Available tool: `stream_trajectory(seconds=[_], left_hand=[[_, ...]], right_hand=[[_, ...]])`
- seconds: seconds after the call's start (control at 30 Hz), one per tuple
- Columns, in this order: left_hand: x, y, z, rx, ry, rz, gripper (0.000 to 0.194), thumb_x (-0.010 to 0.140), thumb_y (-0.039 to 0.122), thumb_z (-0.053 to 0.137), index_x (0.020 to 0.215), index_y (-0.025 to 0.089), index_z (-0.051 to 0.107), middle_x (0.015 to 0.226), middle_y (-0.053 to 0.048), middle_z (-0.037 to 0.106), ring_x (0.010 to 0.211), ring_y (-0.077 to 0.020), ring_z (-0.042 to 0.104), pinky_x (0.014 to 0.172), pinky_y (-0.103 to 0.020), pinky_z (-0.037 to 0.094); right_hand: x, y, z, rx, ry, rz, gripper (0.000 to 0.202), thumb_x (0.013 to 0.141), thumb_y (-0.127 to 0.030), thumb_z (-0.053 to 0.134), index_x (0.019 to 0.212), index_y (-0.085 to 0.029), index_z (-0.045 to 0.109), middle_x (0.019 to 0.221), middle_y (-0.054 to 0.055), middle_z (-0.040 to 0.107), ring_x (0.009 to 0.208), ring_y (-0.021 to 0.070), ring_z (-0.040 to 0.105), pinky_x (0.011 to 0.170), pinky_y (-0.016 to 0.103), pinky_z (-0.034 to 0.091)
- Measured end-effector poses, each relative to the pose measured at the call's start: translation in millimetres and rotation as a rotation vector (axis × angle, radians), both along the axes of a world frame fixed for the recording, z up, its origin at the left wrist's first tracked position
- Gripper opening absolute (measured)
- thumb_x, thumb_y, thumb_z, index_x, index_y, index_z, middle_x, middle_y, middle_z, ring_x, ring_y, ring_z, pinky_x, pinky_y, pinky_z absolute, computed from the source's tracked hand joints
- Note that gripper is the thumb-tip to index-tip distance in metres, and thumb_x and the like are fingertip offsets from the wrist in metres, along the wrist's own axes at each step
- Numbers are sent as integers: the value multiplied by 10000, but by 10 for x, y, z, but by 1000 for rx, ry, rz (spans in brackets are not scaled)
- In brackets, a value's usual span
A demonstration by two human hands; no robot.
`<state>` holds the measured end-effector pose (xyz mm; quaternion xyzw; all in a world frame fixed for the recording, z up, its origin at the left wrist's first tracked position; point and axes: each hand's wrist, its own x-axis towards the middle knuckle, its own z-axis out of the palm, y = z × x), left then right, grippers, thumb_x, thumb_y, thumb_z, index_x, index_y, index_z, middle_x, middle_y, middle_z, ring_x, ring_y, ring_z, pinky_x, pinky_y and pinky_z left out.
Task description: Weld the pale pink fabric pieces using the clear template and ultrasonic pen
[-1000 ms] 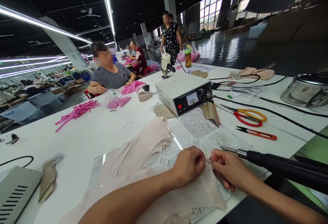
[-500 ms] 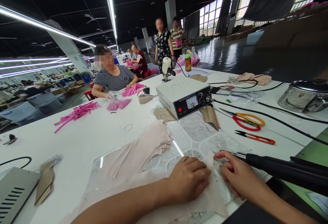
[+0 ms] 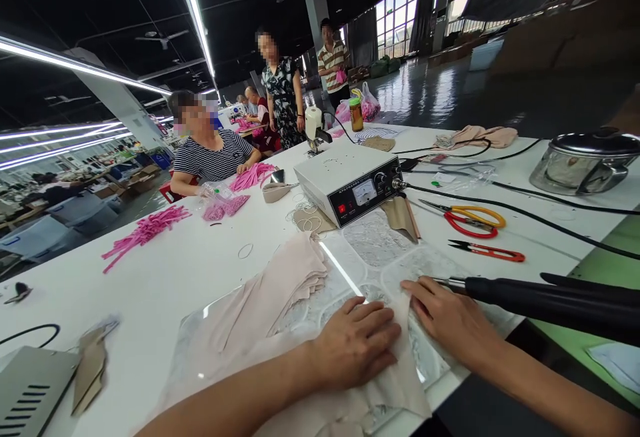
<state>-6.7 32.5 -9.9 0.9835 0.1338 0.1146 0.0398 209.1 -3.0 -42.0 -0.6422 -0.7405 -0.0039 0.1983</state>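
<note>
My left hand [image 3: 353, 340] lies spread on a pale pink fabric piece [image 3: 407, 383], pressing it on a clear plastic sheet [image 3: 373, 243]. To its right, my right hand [image 3: 443, 310] rests palm down at the fabric's edge, fingers stretched out. Right beside my right hand is a black handheld tool [image 3: 530, 300]; its metal tip is partly behind my fingers. A fanned stack of pale pink pieces [image 3: 280, 283] lies left of my left hand.
Beyond the sheet stands a control box [image 3: 350, 180] with a black cable. Yellow-red scissors [image 3: 475, 218], red snips [image 3: 493, 251] and a glass pot [image 3: 583, 167] are at the right. A person in stripes [image 3: 213, 153] sits across, near pink strips [image 3: 145, 230]. Two people stand behind.
My right hand has flattened, its fingers now extended over the fabric's edge. My left hand stays on the fabric. The camera view has shifted slightly, and a standing person has moved left.
</note>
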Motion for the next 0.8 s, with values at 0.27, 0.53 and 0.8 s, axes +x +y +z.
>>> stream_trajectory(seconds=[0.27,0.53,0.8], left_hand=[[18,89,19,24,78,-95,385,935,356,401,1254,172,514,1316,-83,555,1267,-230,463,1112,-419,276],[33,171,93,189,167,-168,467,942,369,380,1339,131,437,1408,-92,458,1329,-242,388,1129,-427,269],[-11,233,10,244,170,-185,489,936,436,386,1322,143,453,1406,-55,467,1348,-228,355,1139,-420,258]], right_hand=[[86,-107,-67,229,89,196,284,893,-177,416,1029,-210,663,1086,91,658,997,232,608,835,381,528],[72,-47,-101,336,121,207,292,893,-143,418,1075,-161,646,1141,111,638,1027,227,583,880,422,519],[56,-55,-174,384,117,131,296,874,-161,437,1074,-145,654,1108,138,632,1042,238,591,846,391,543]])
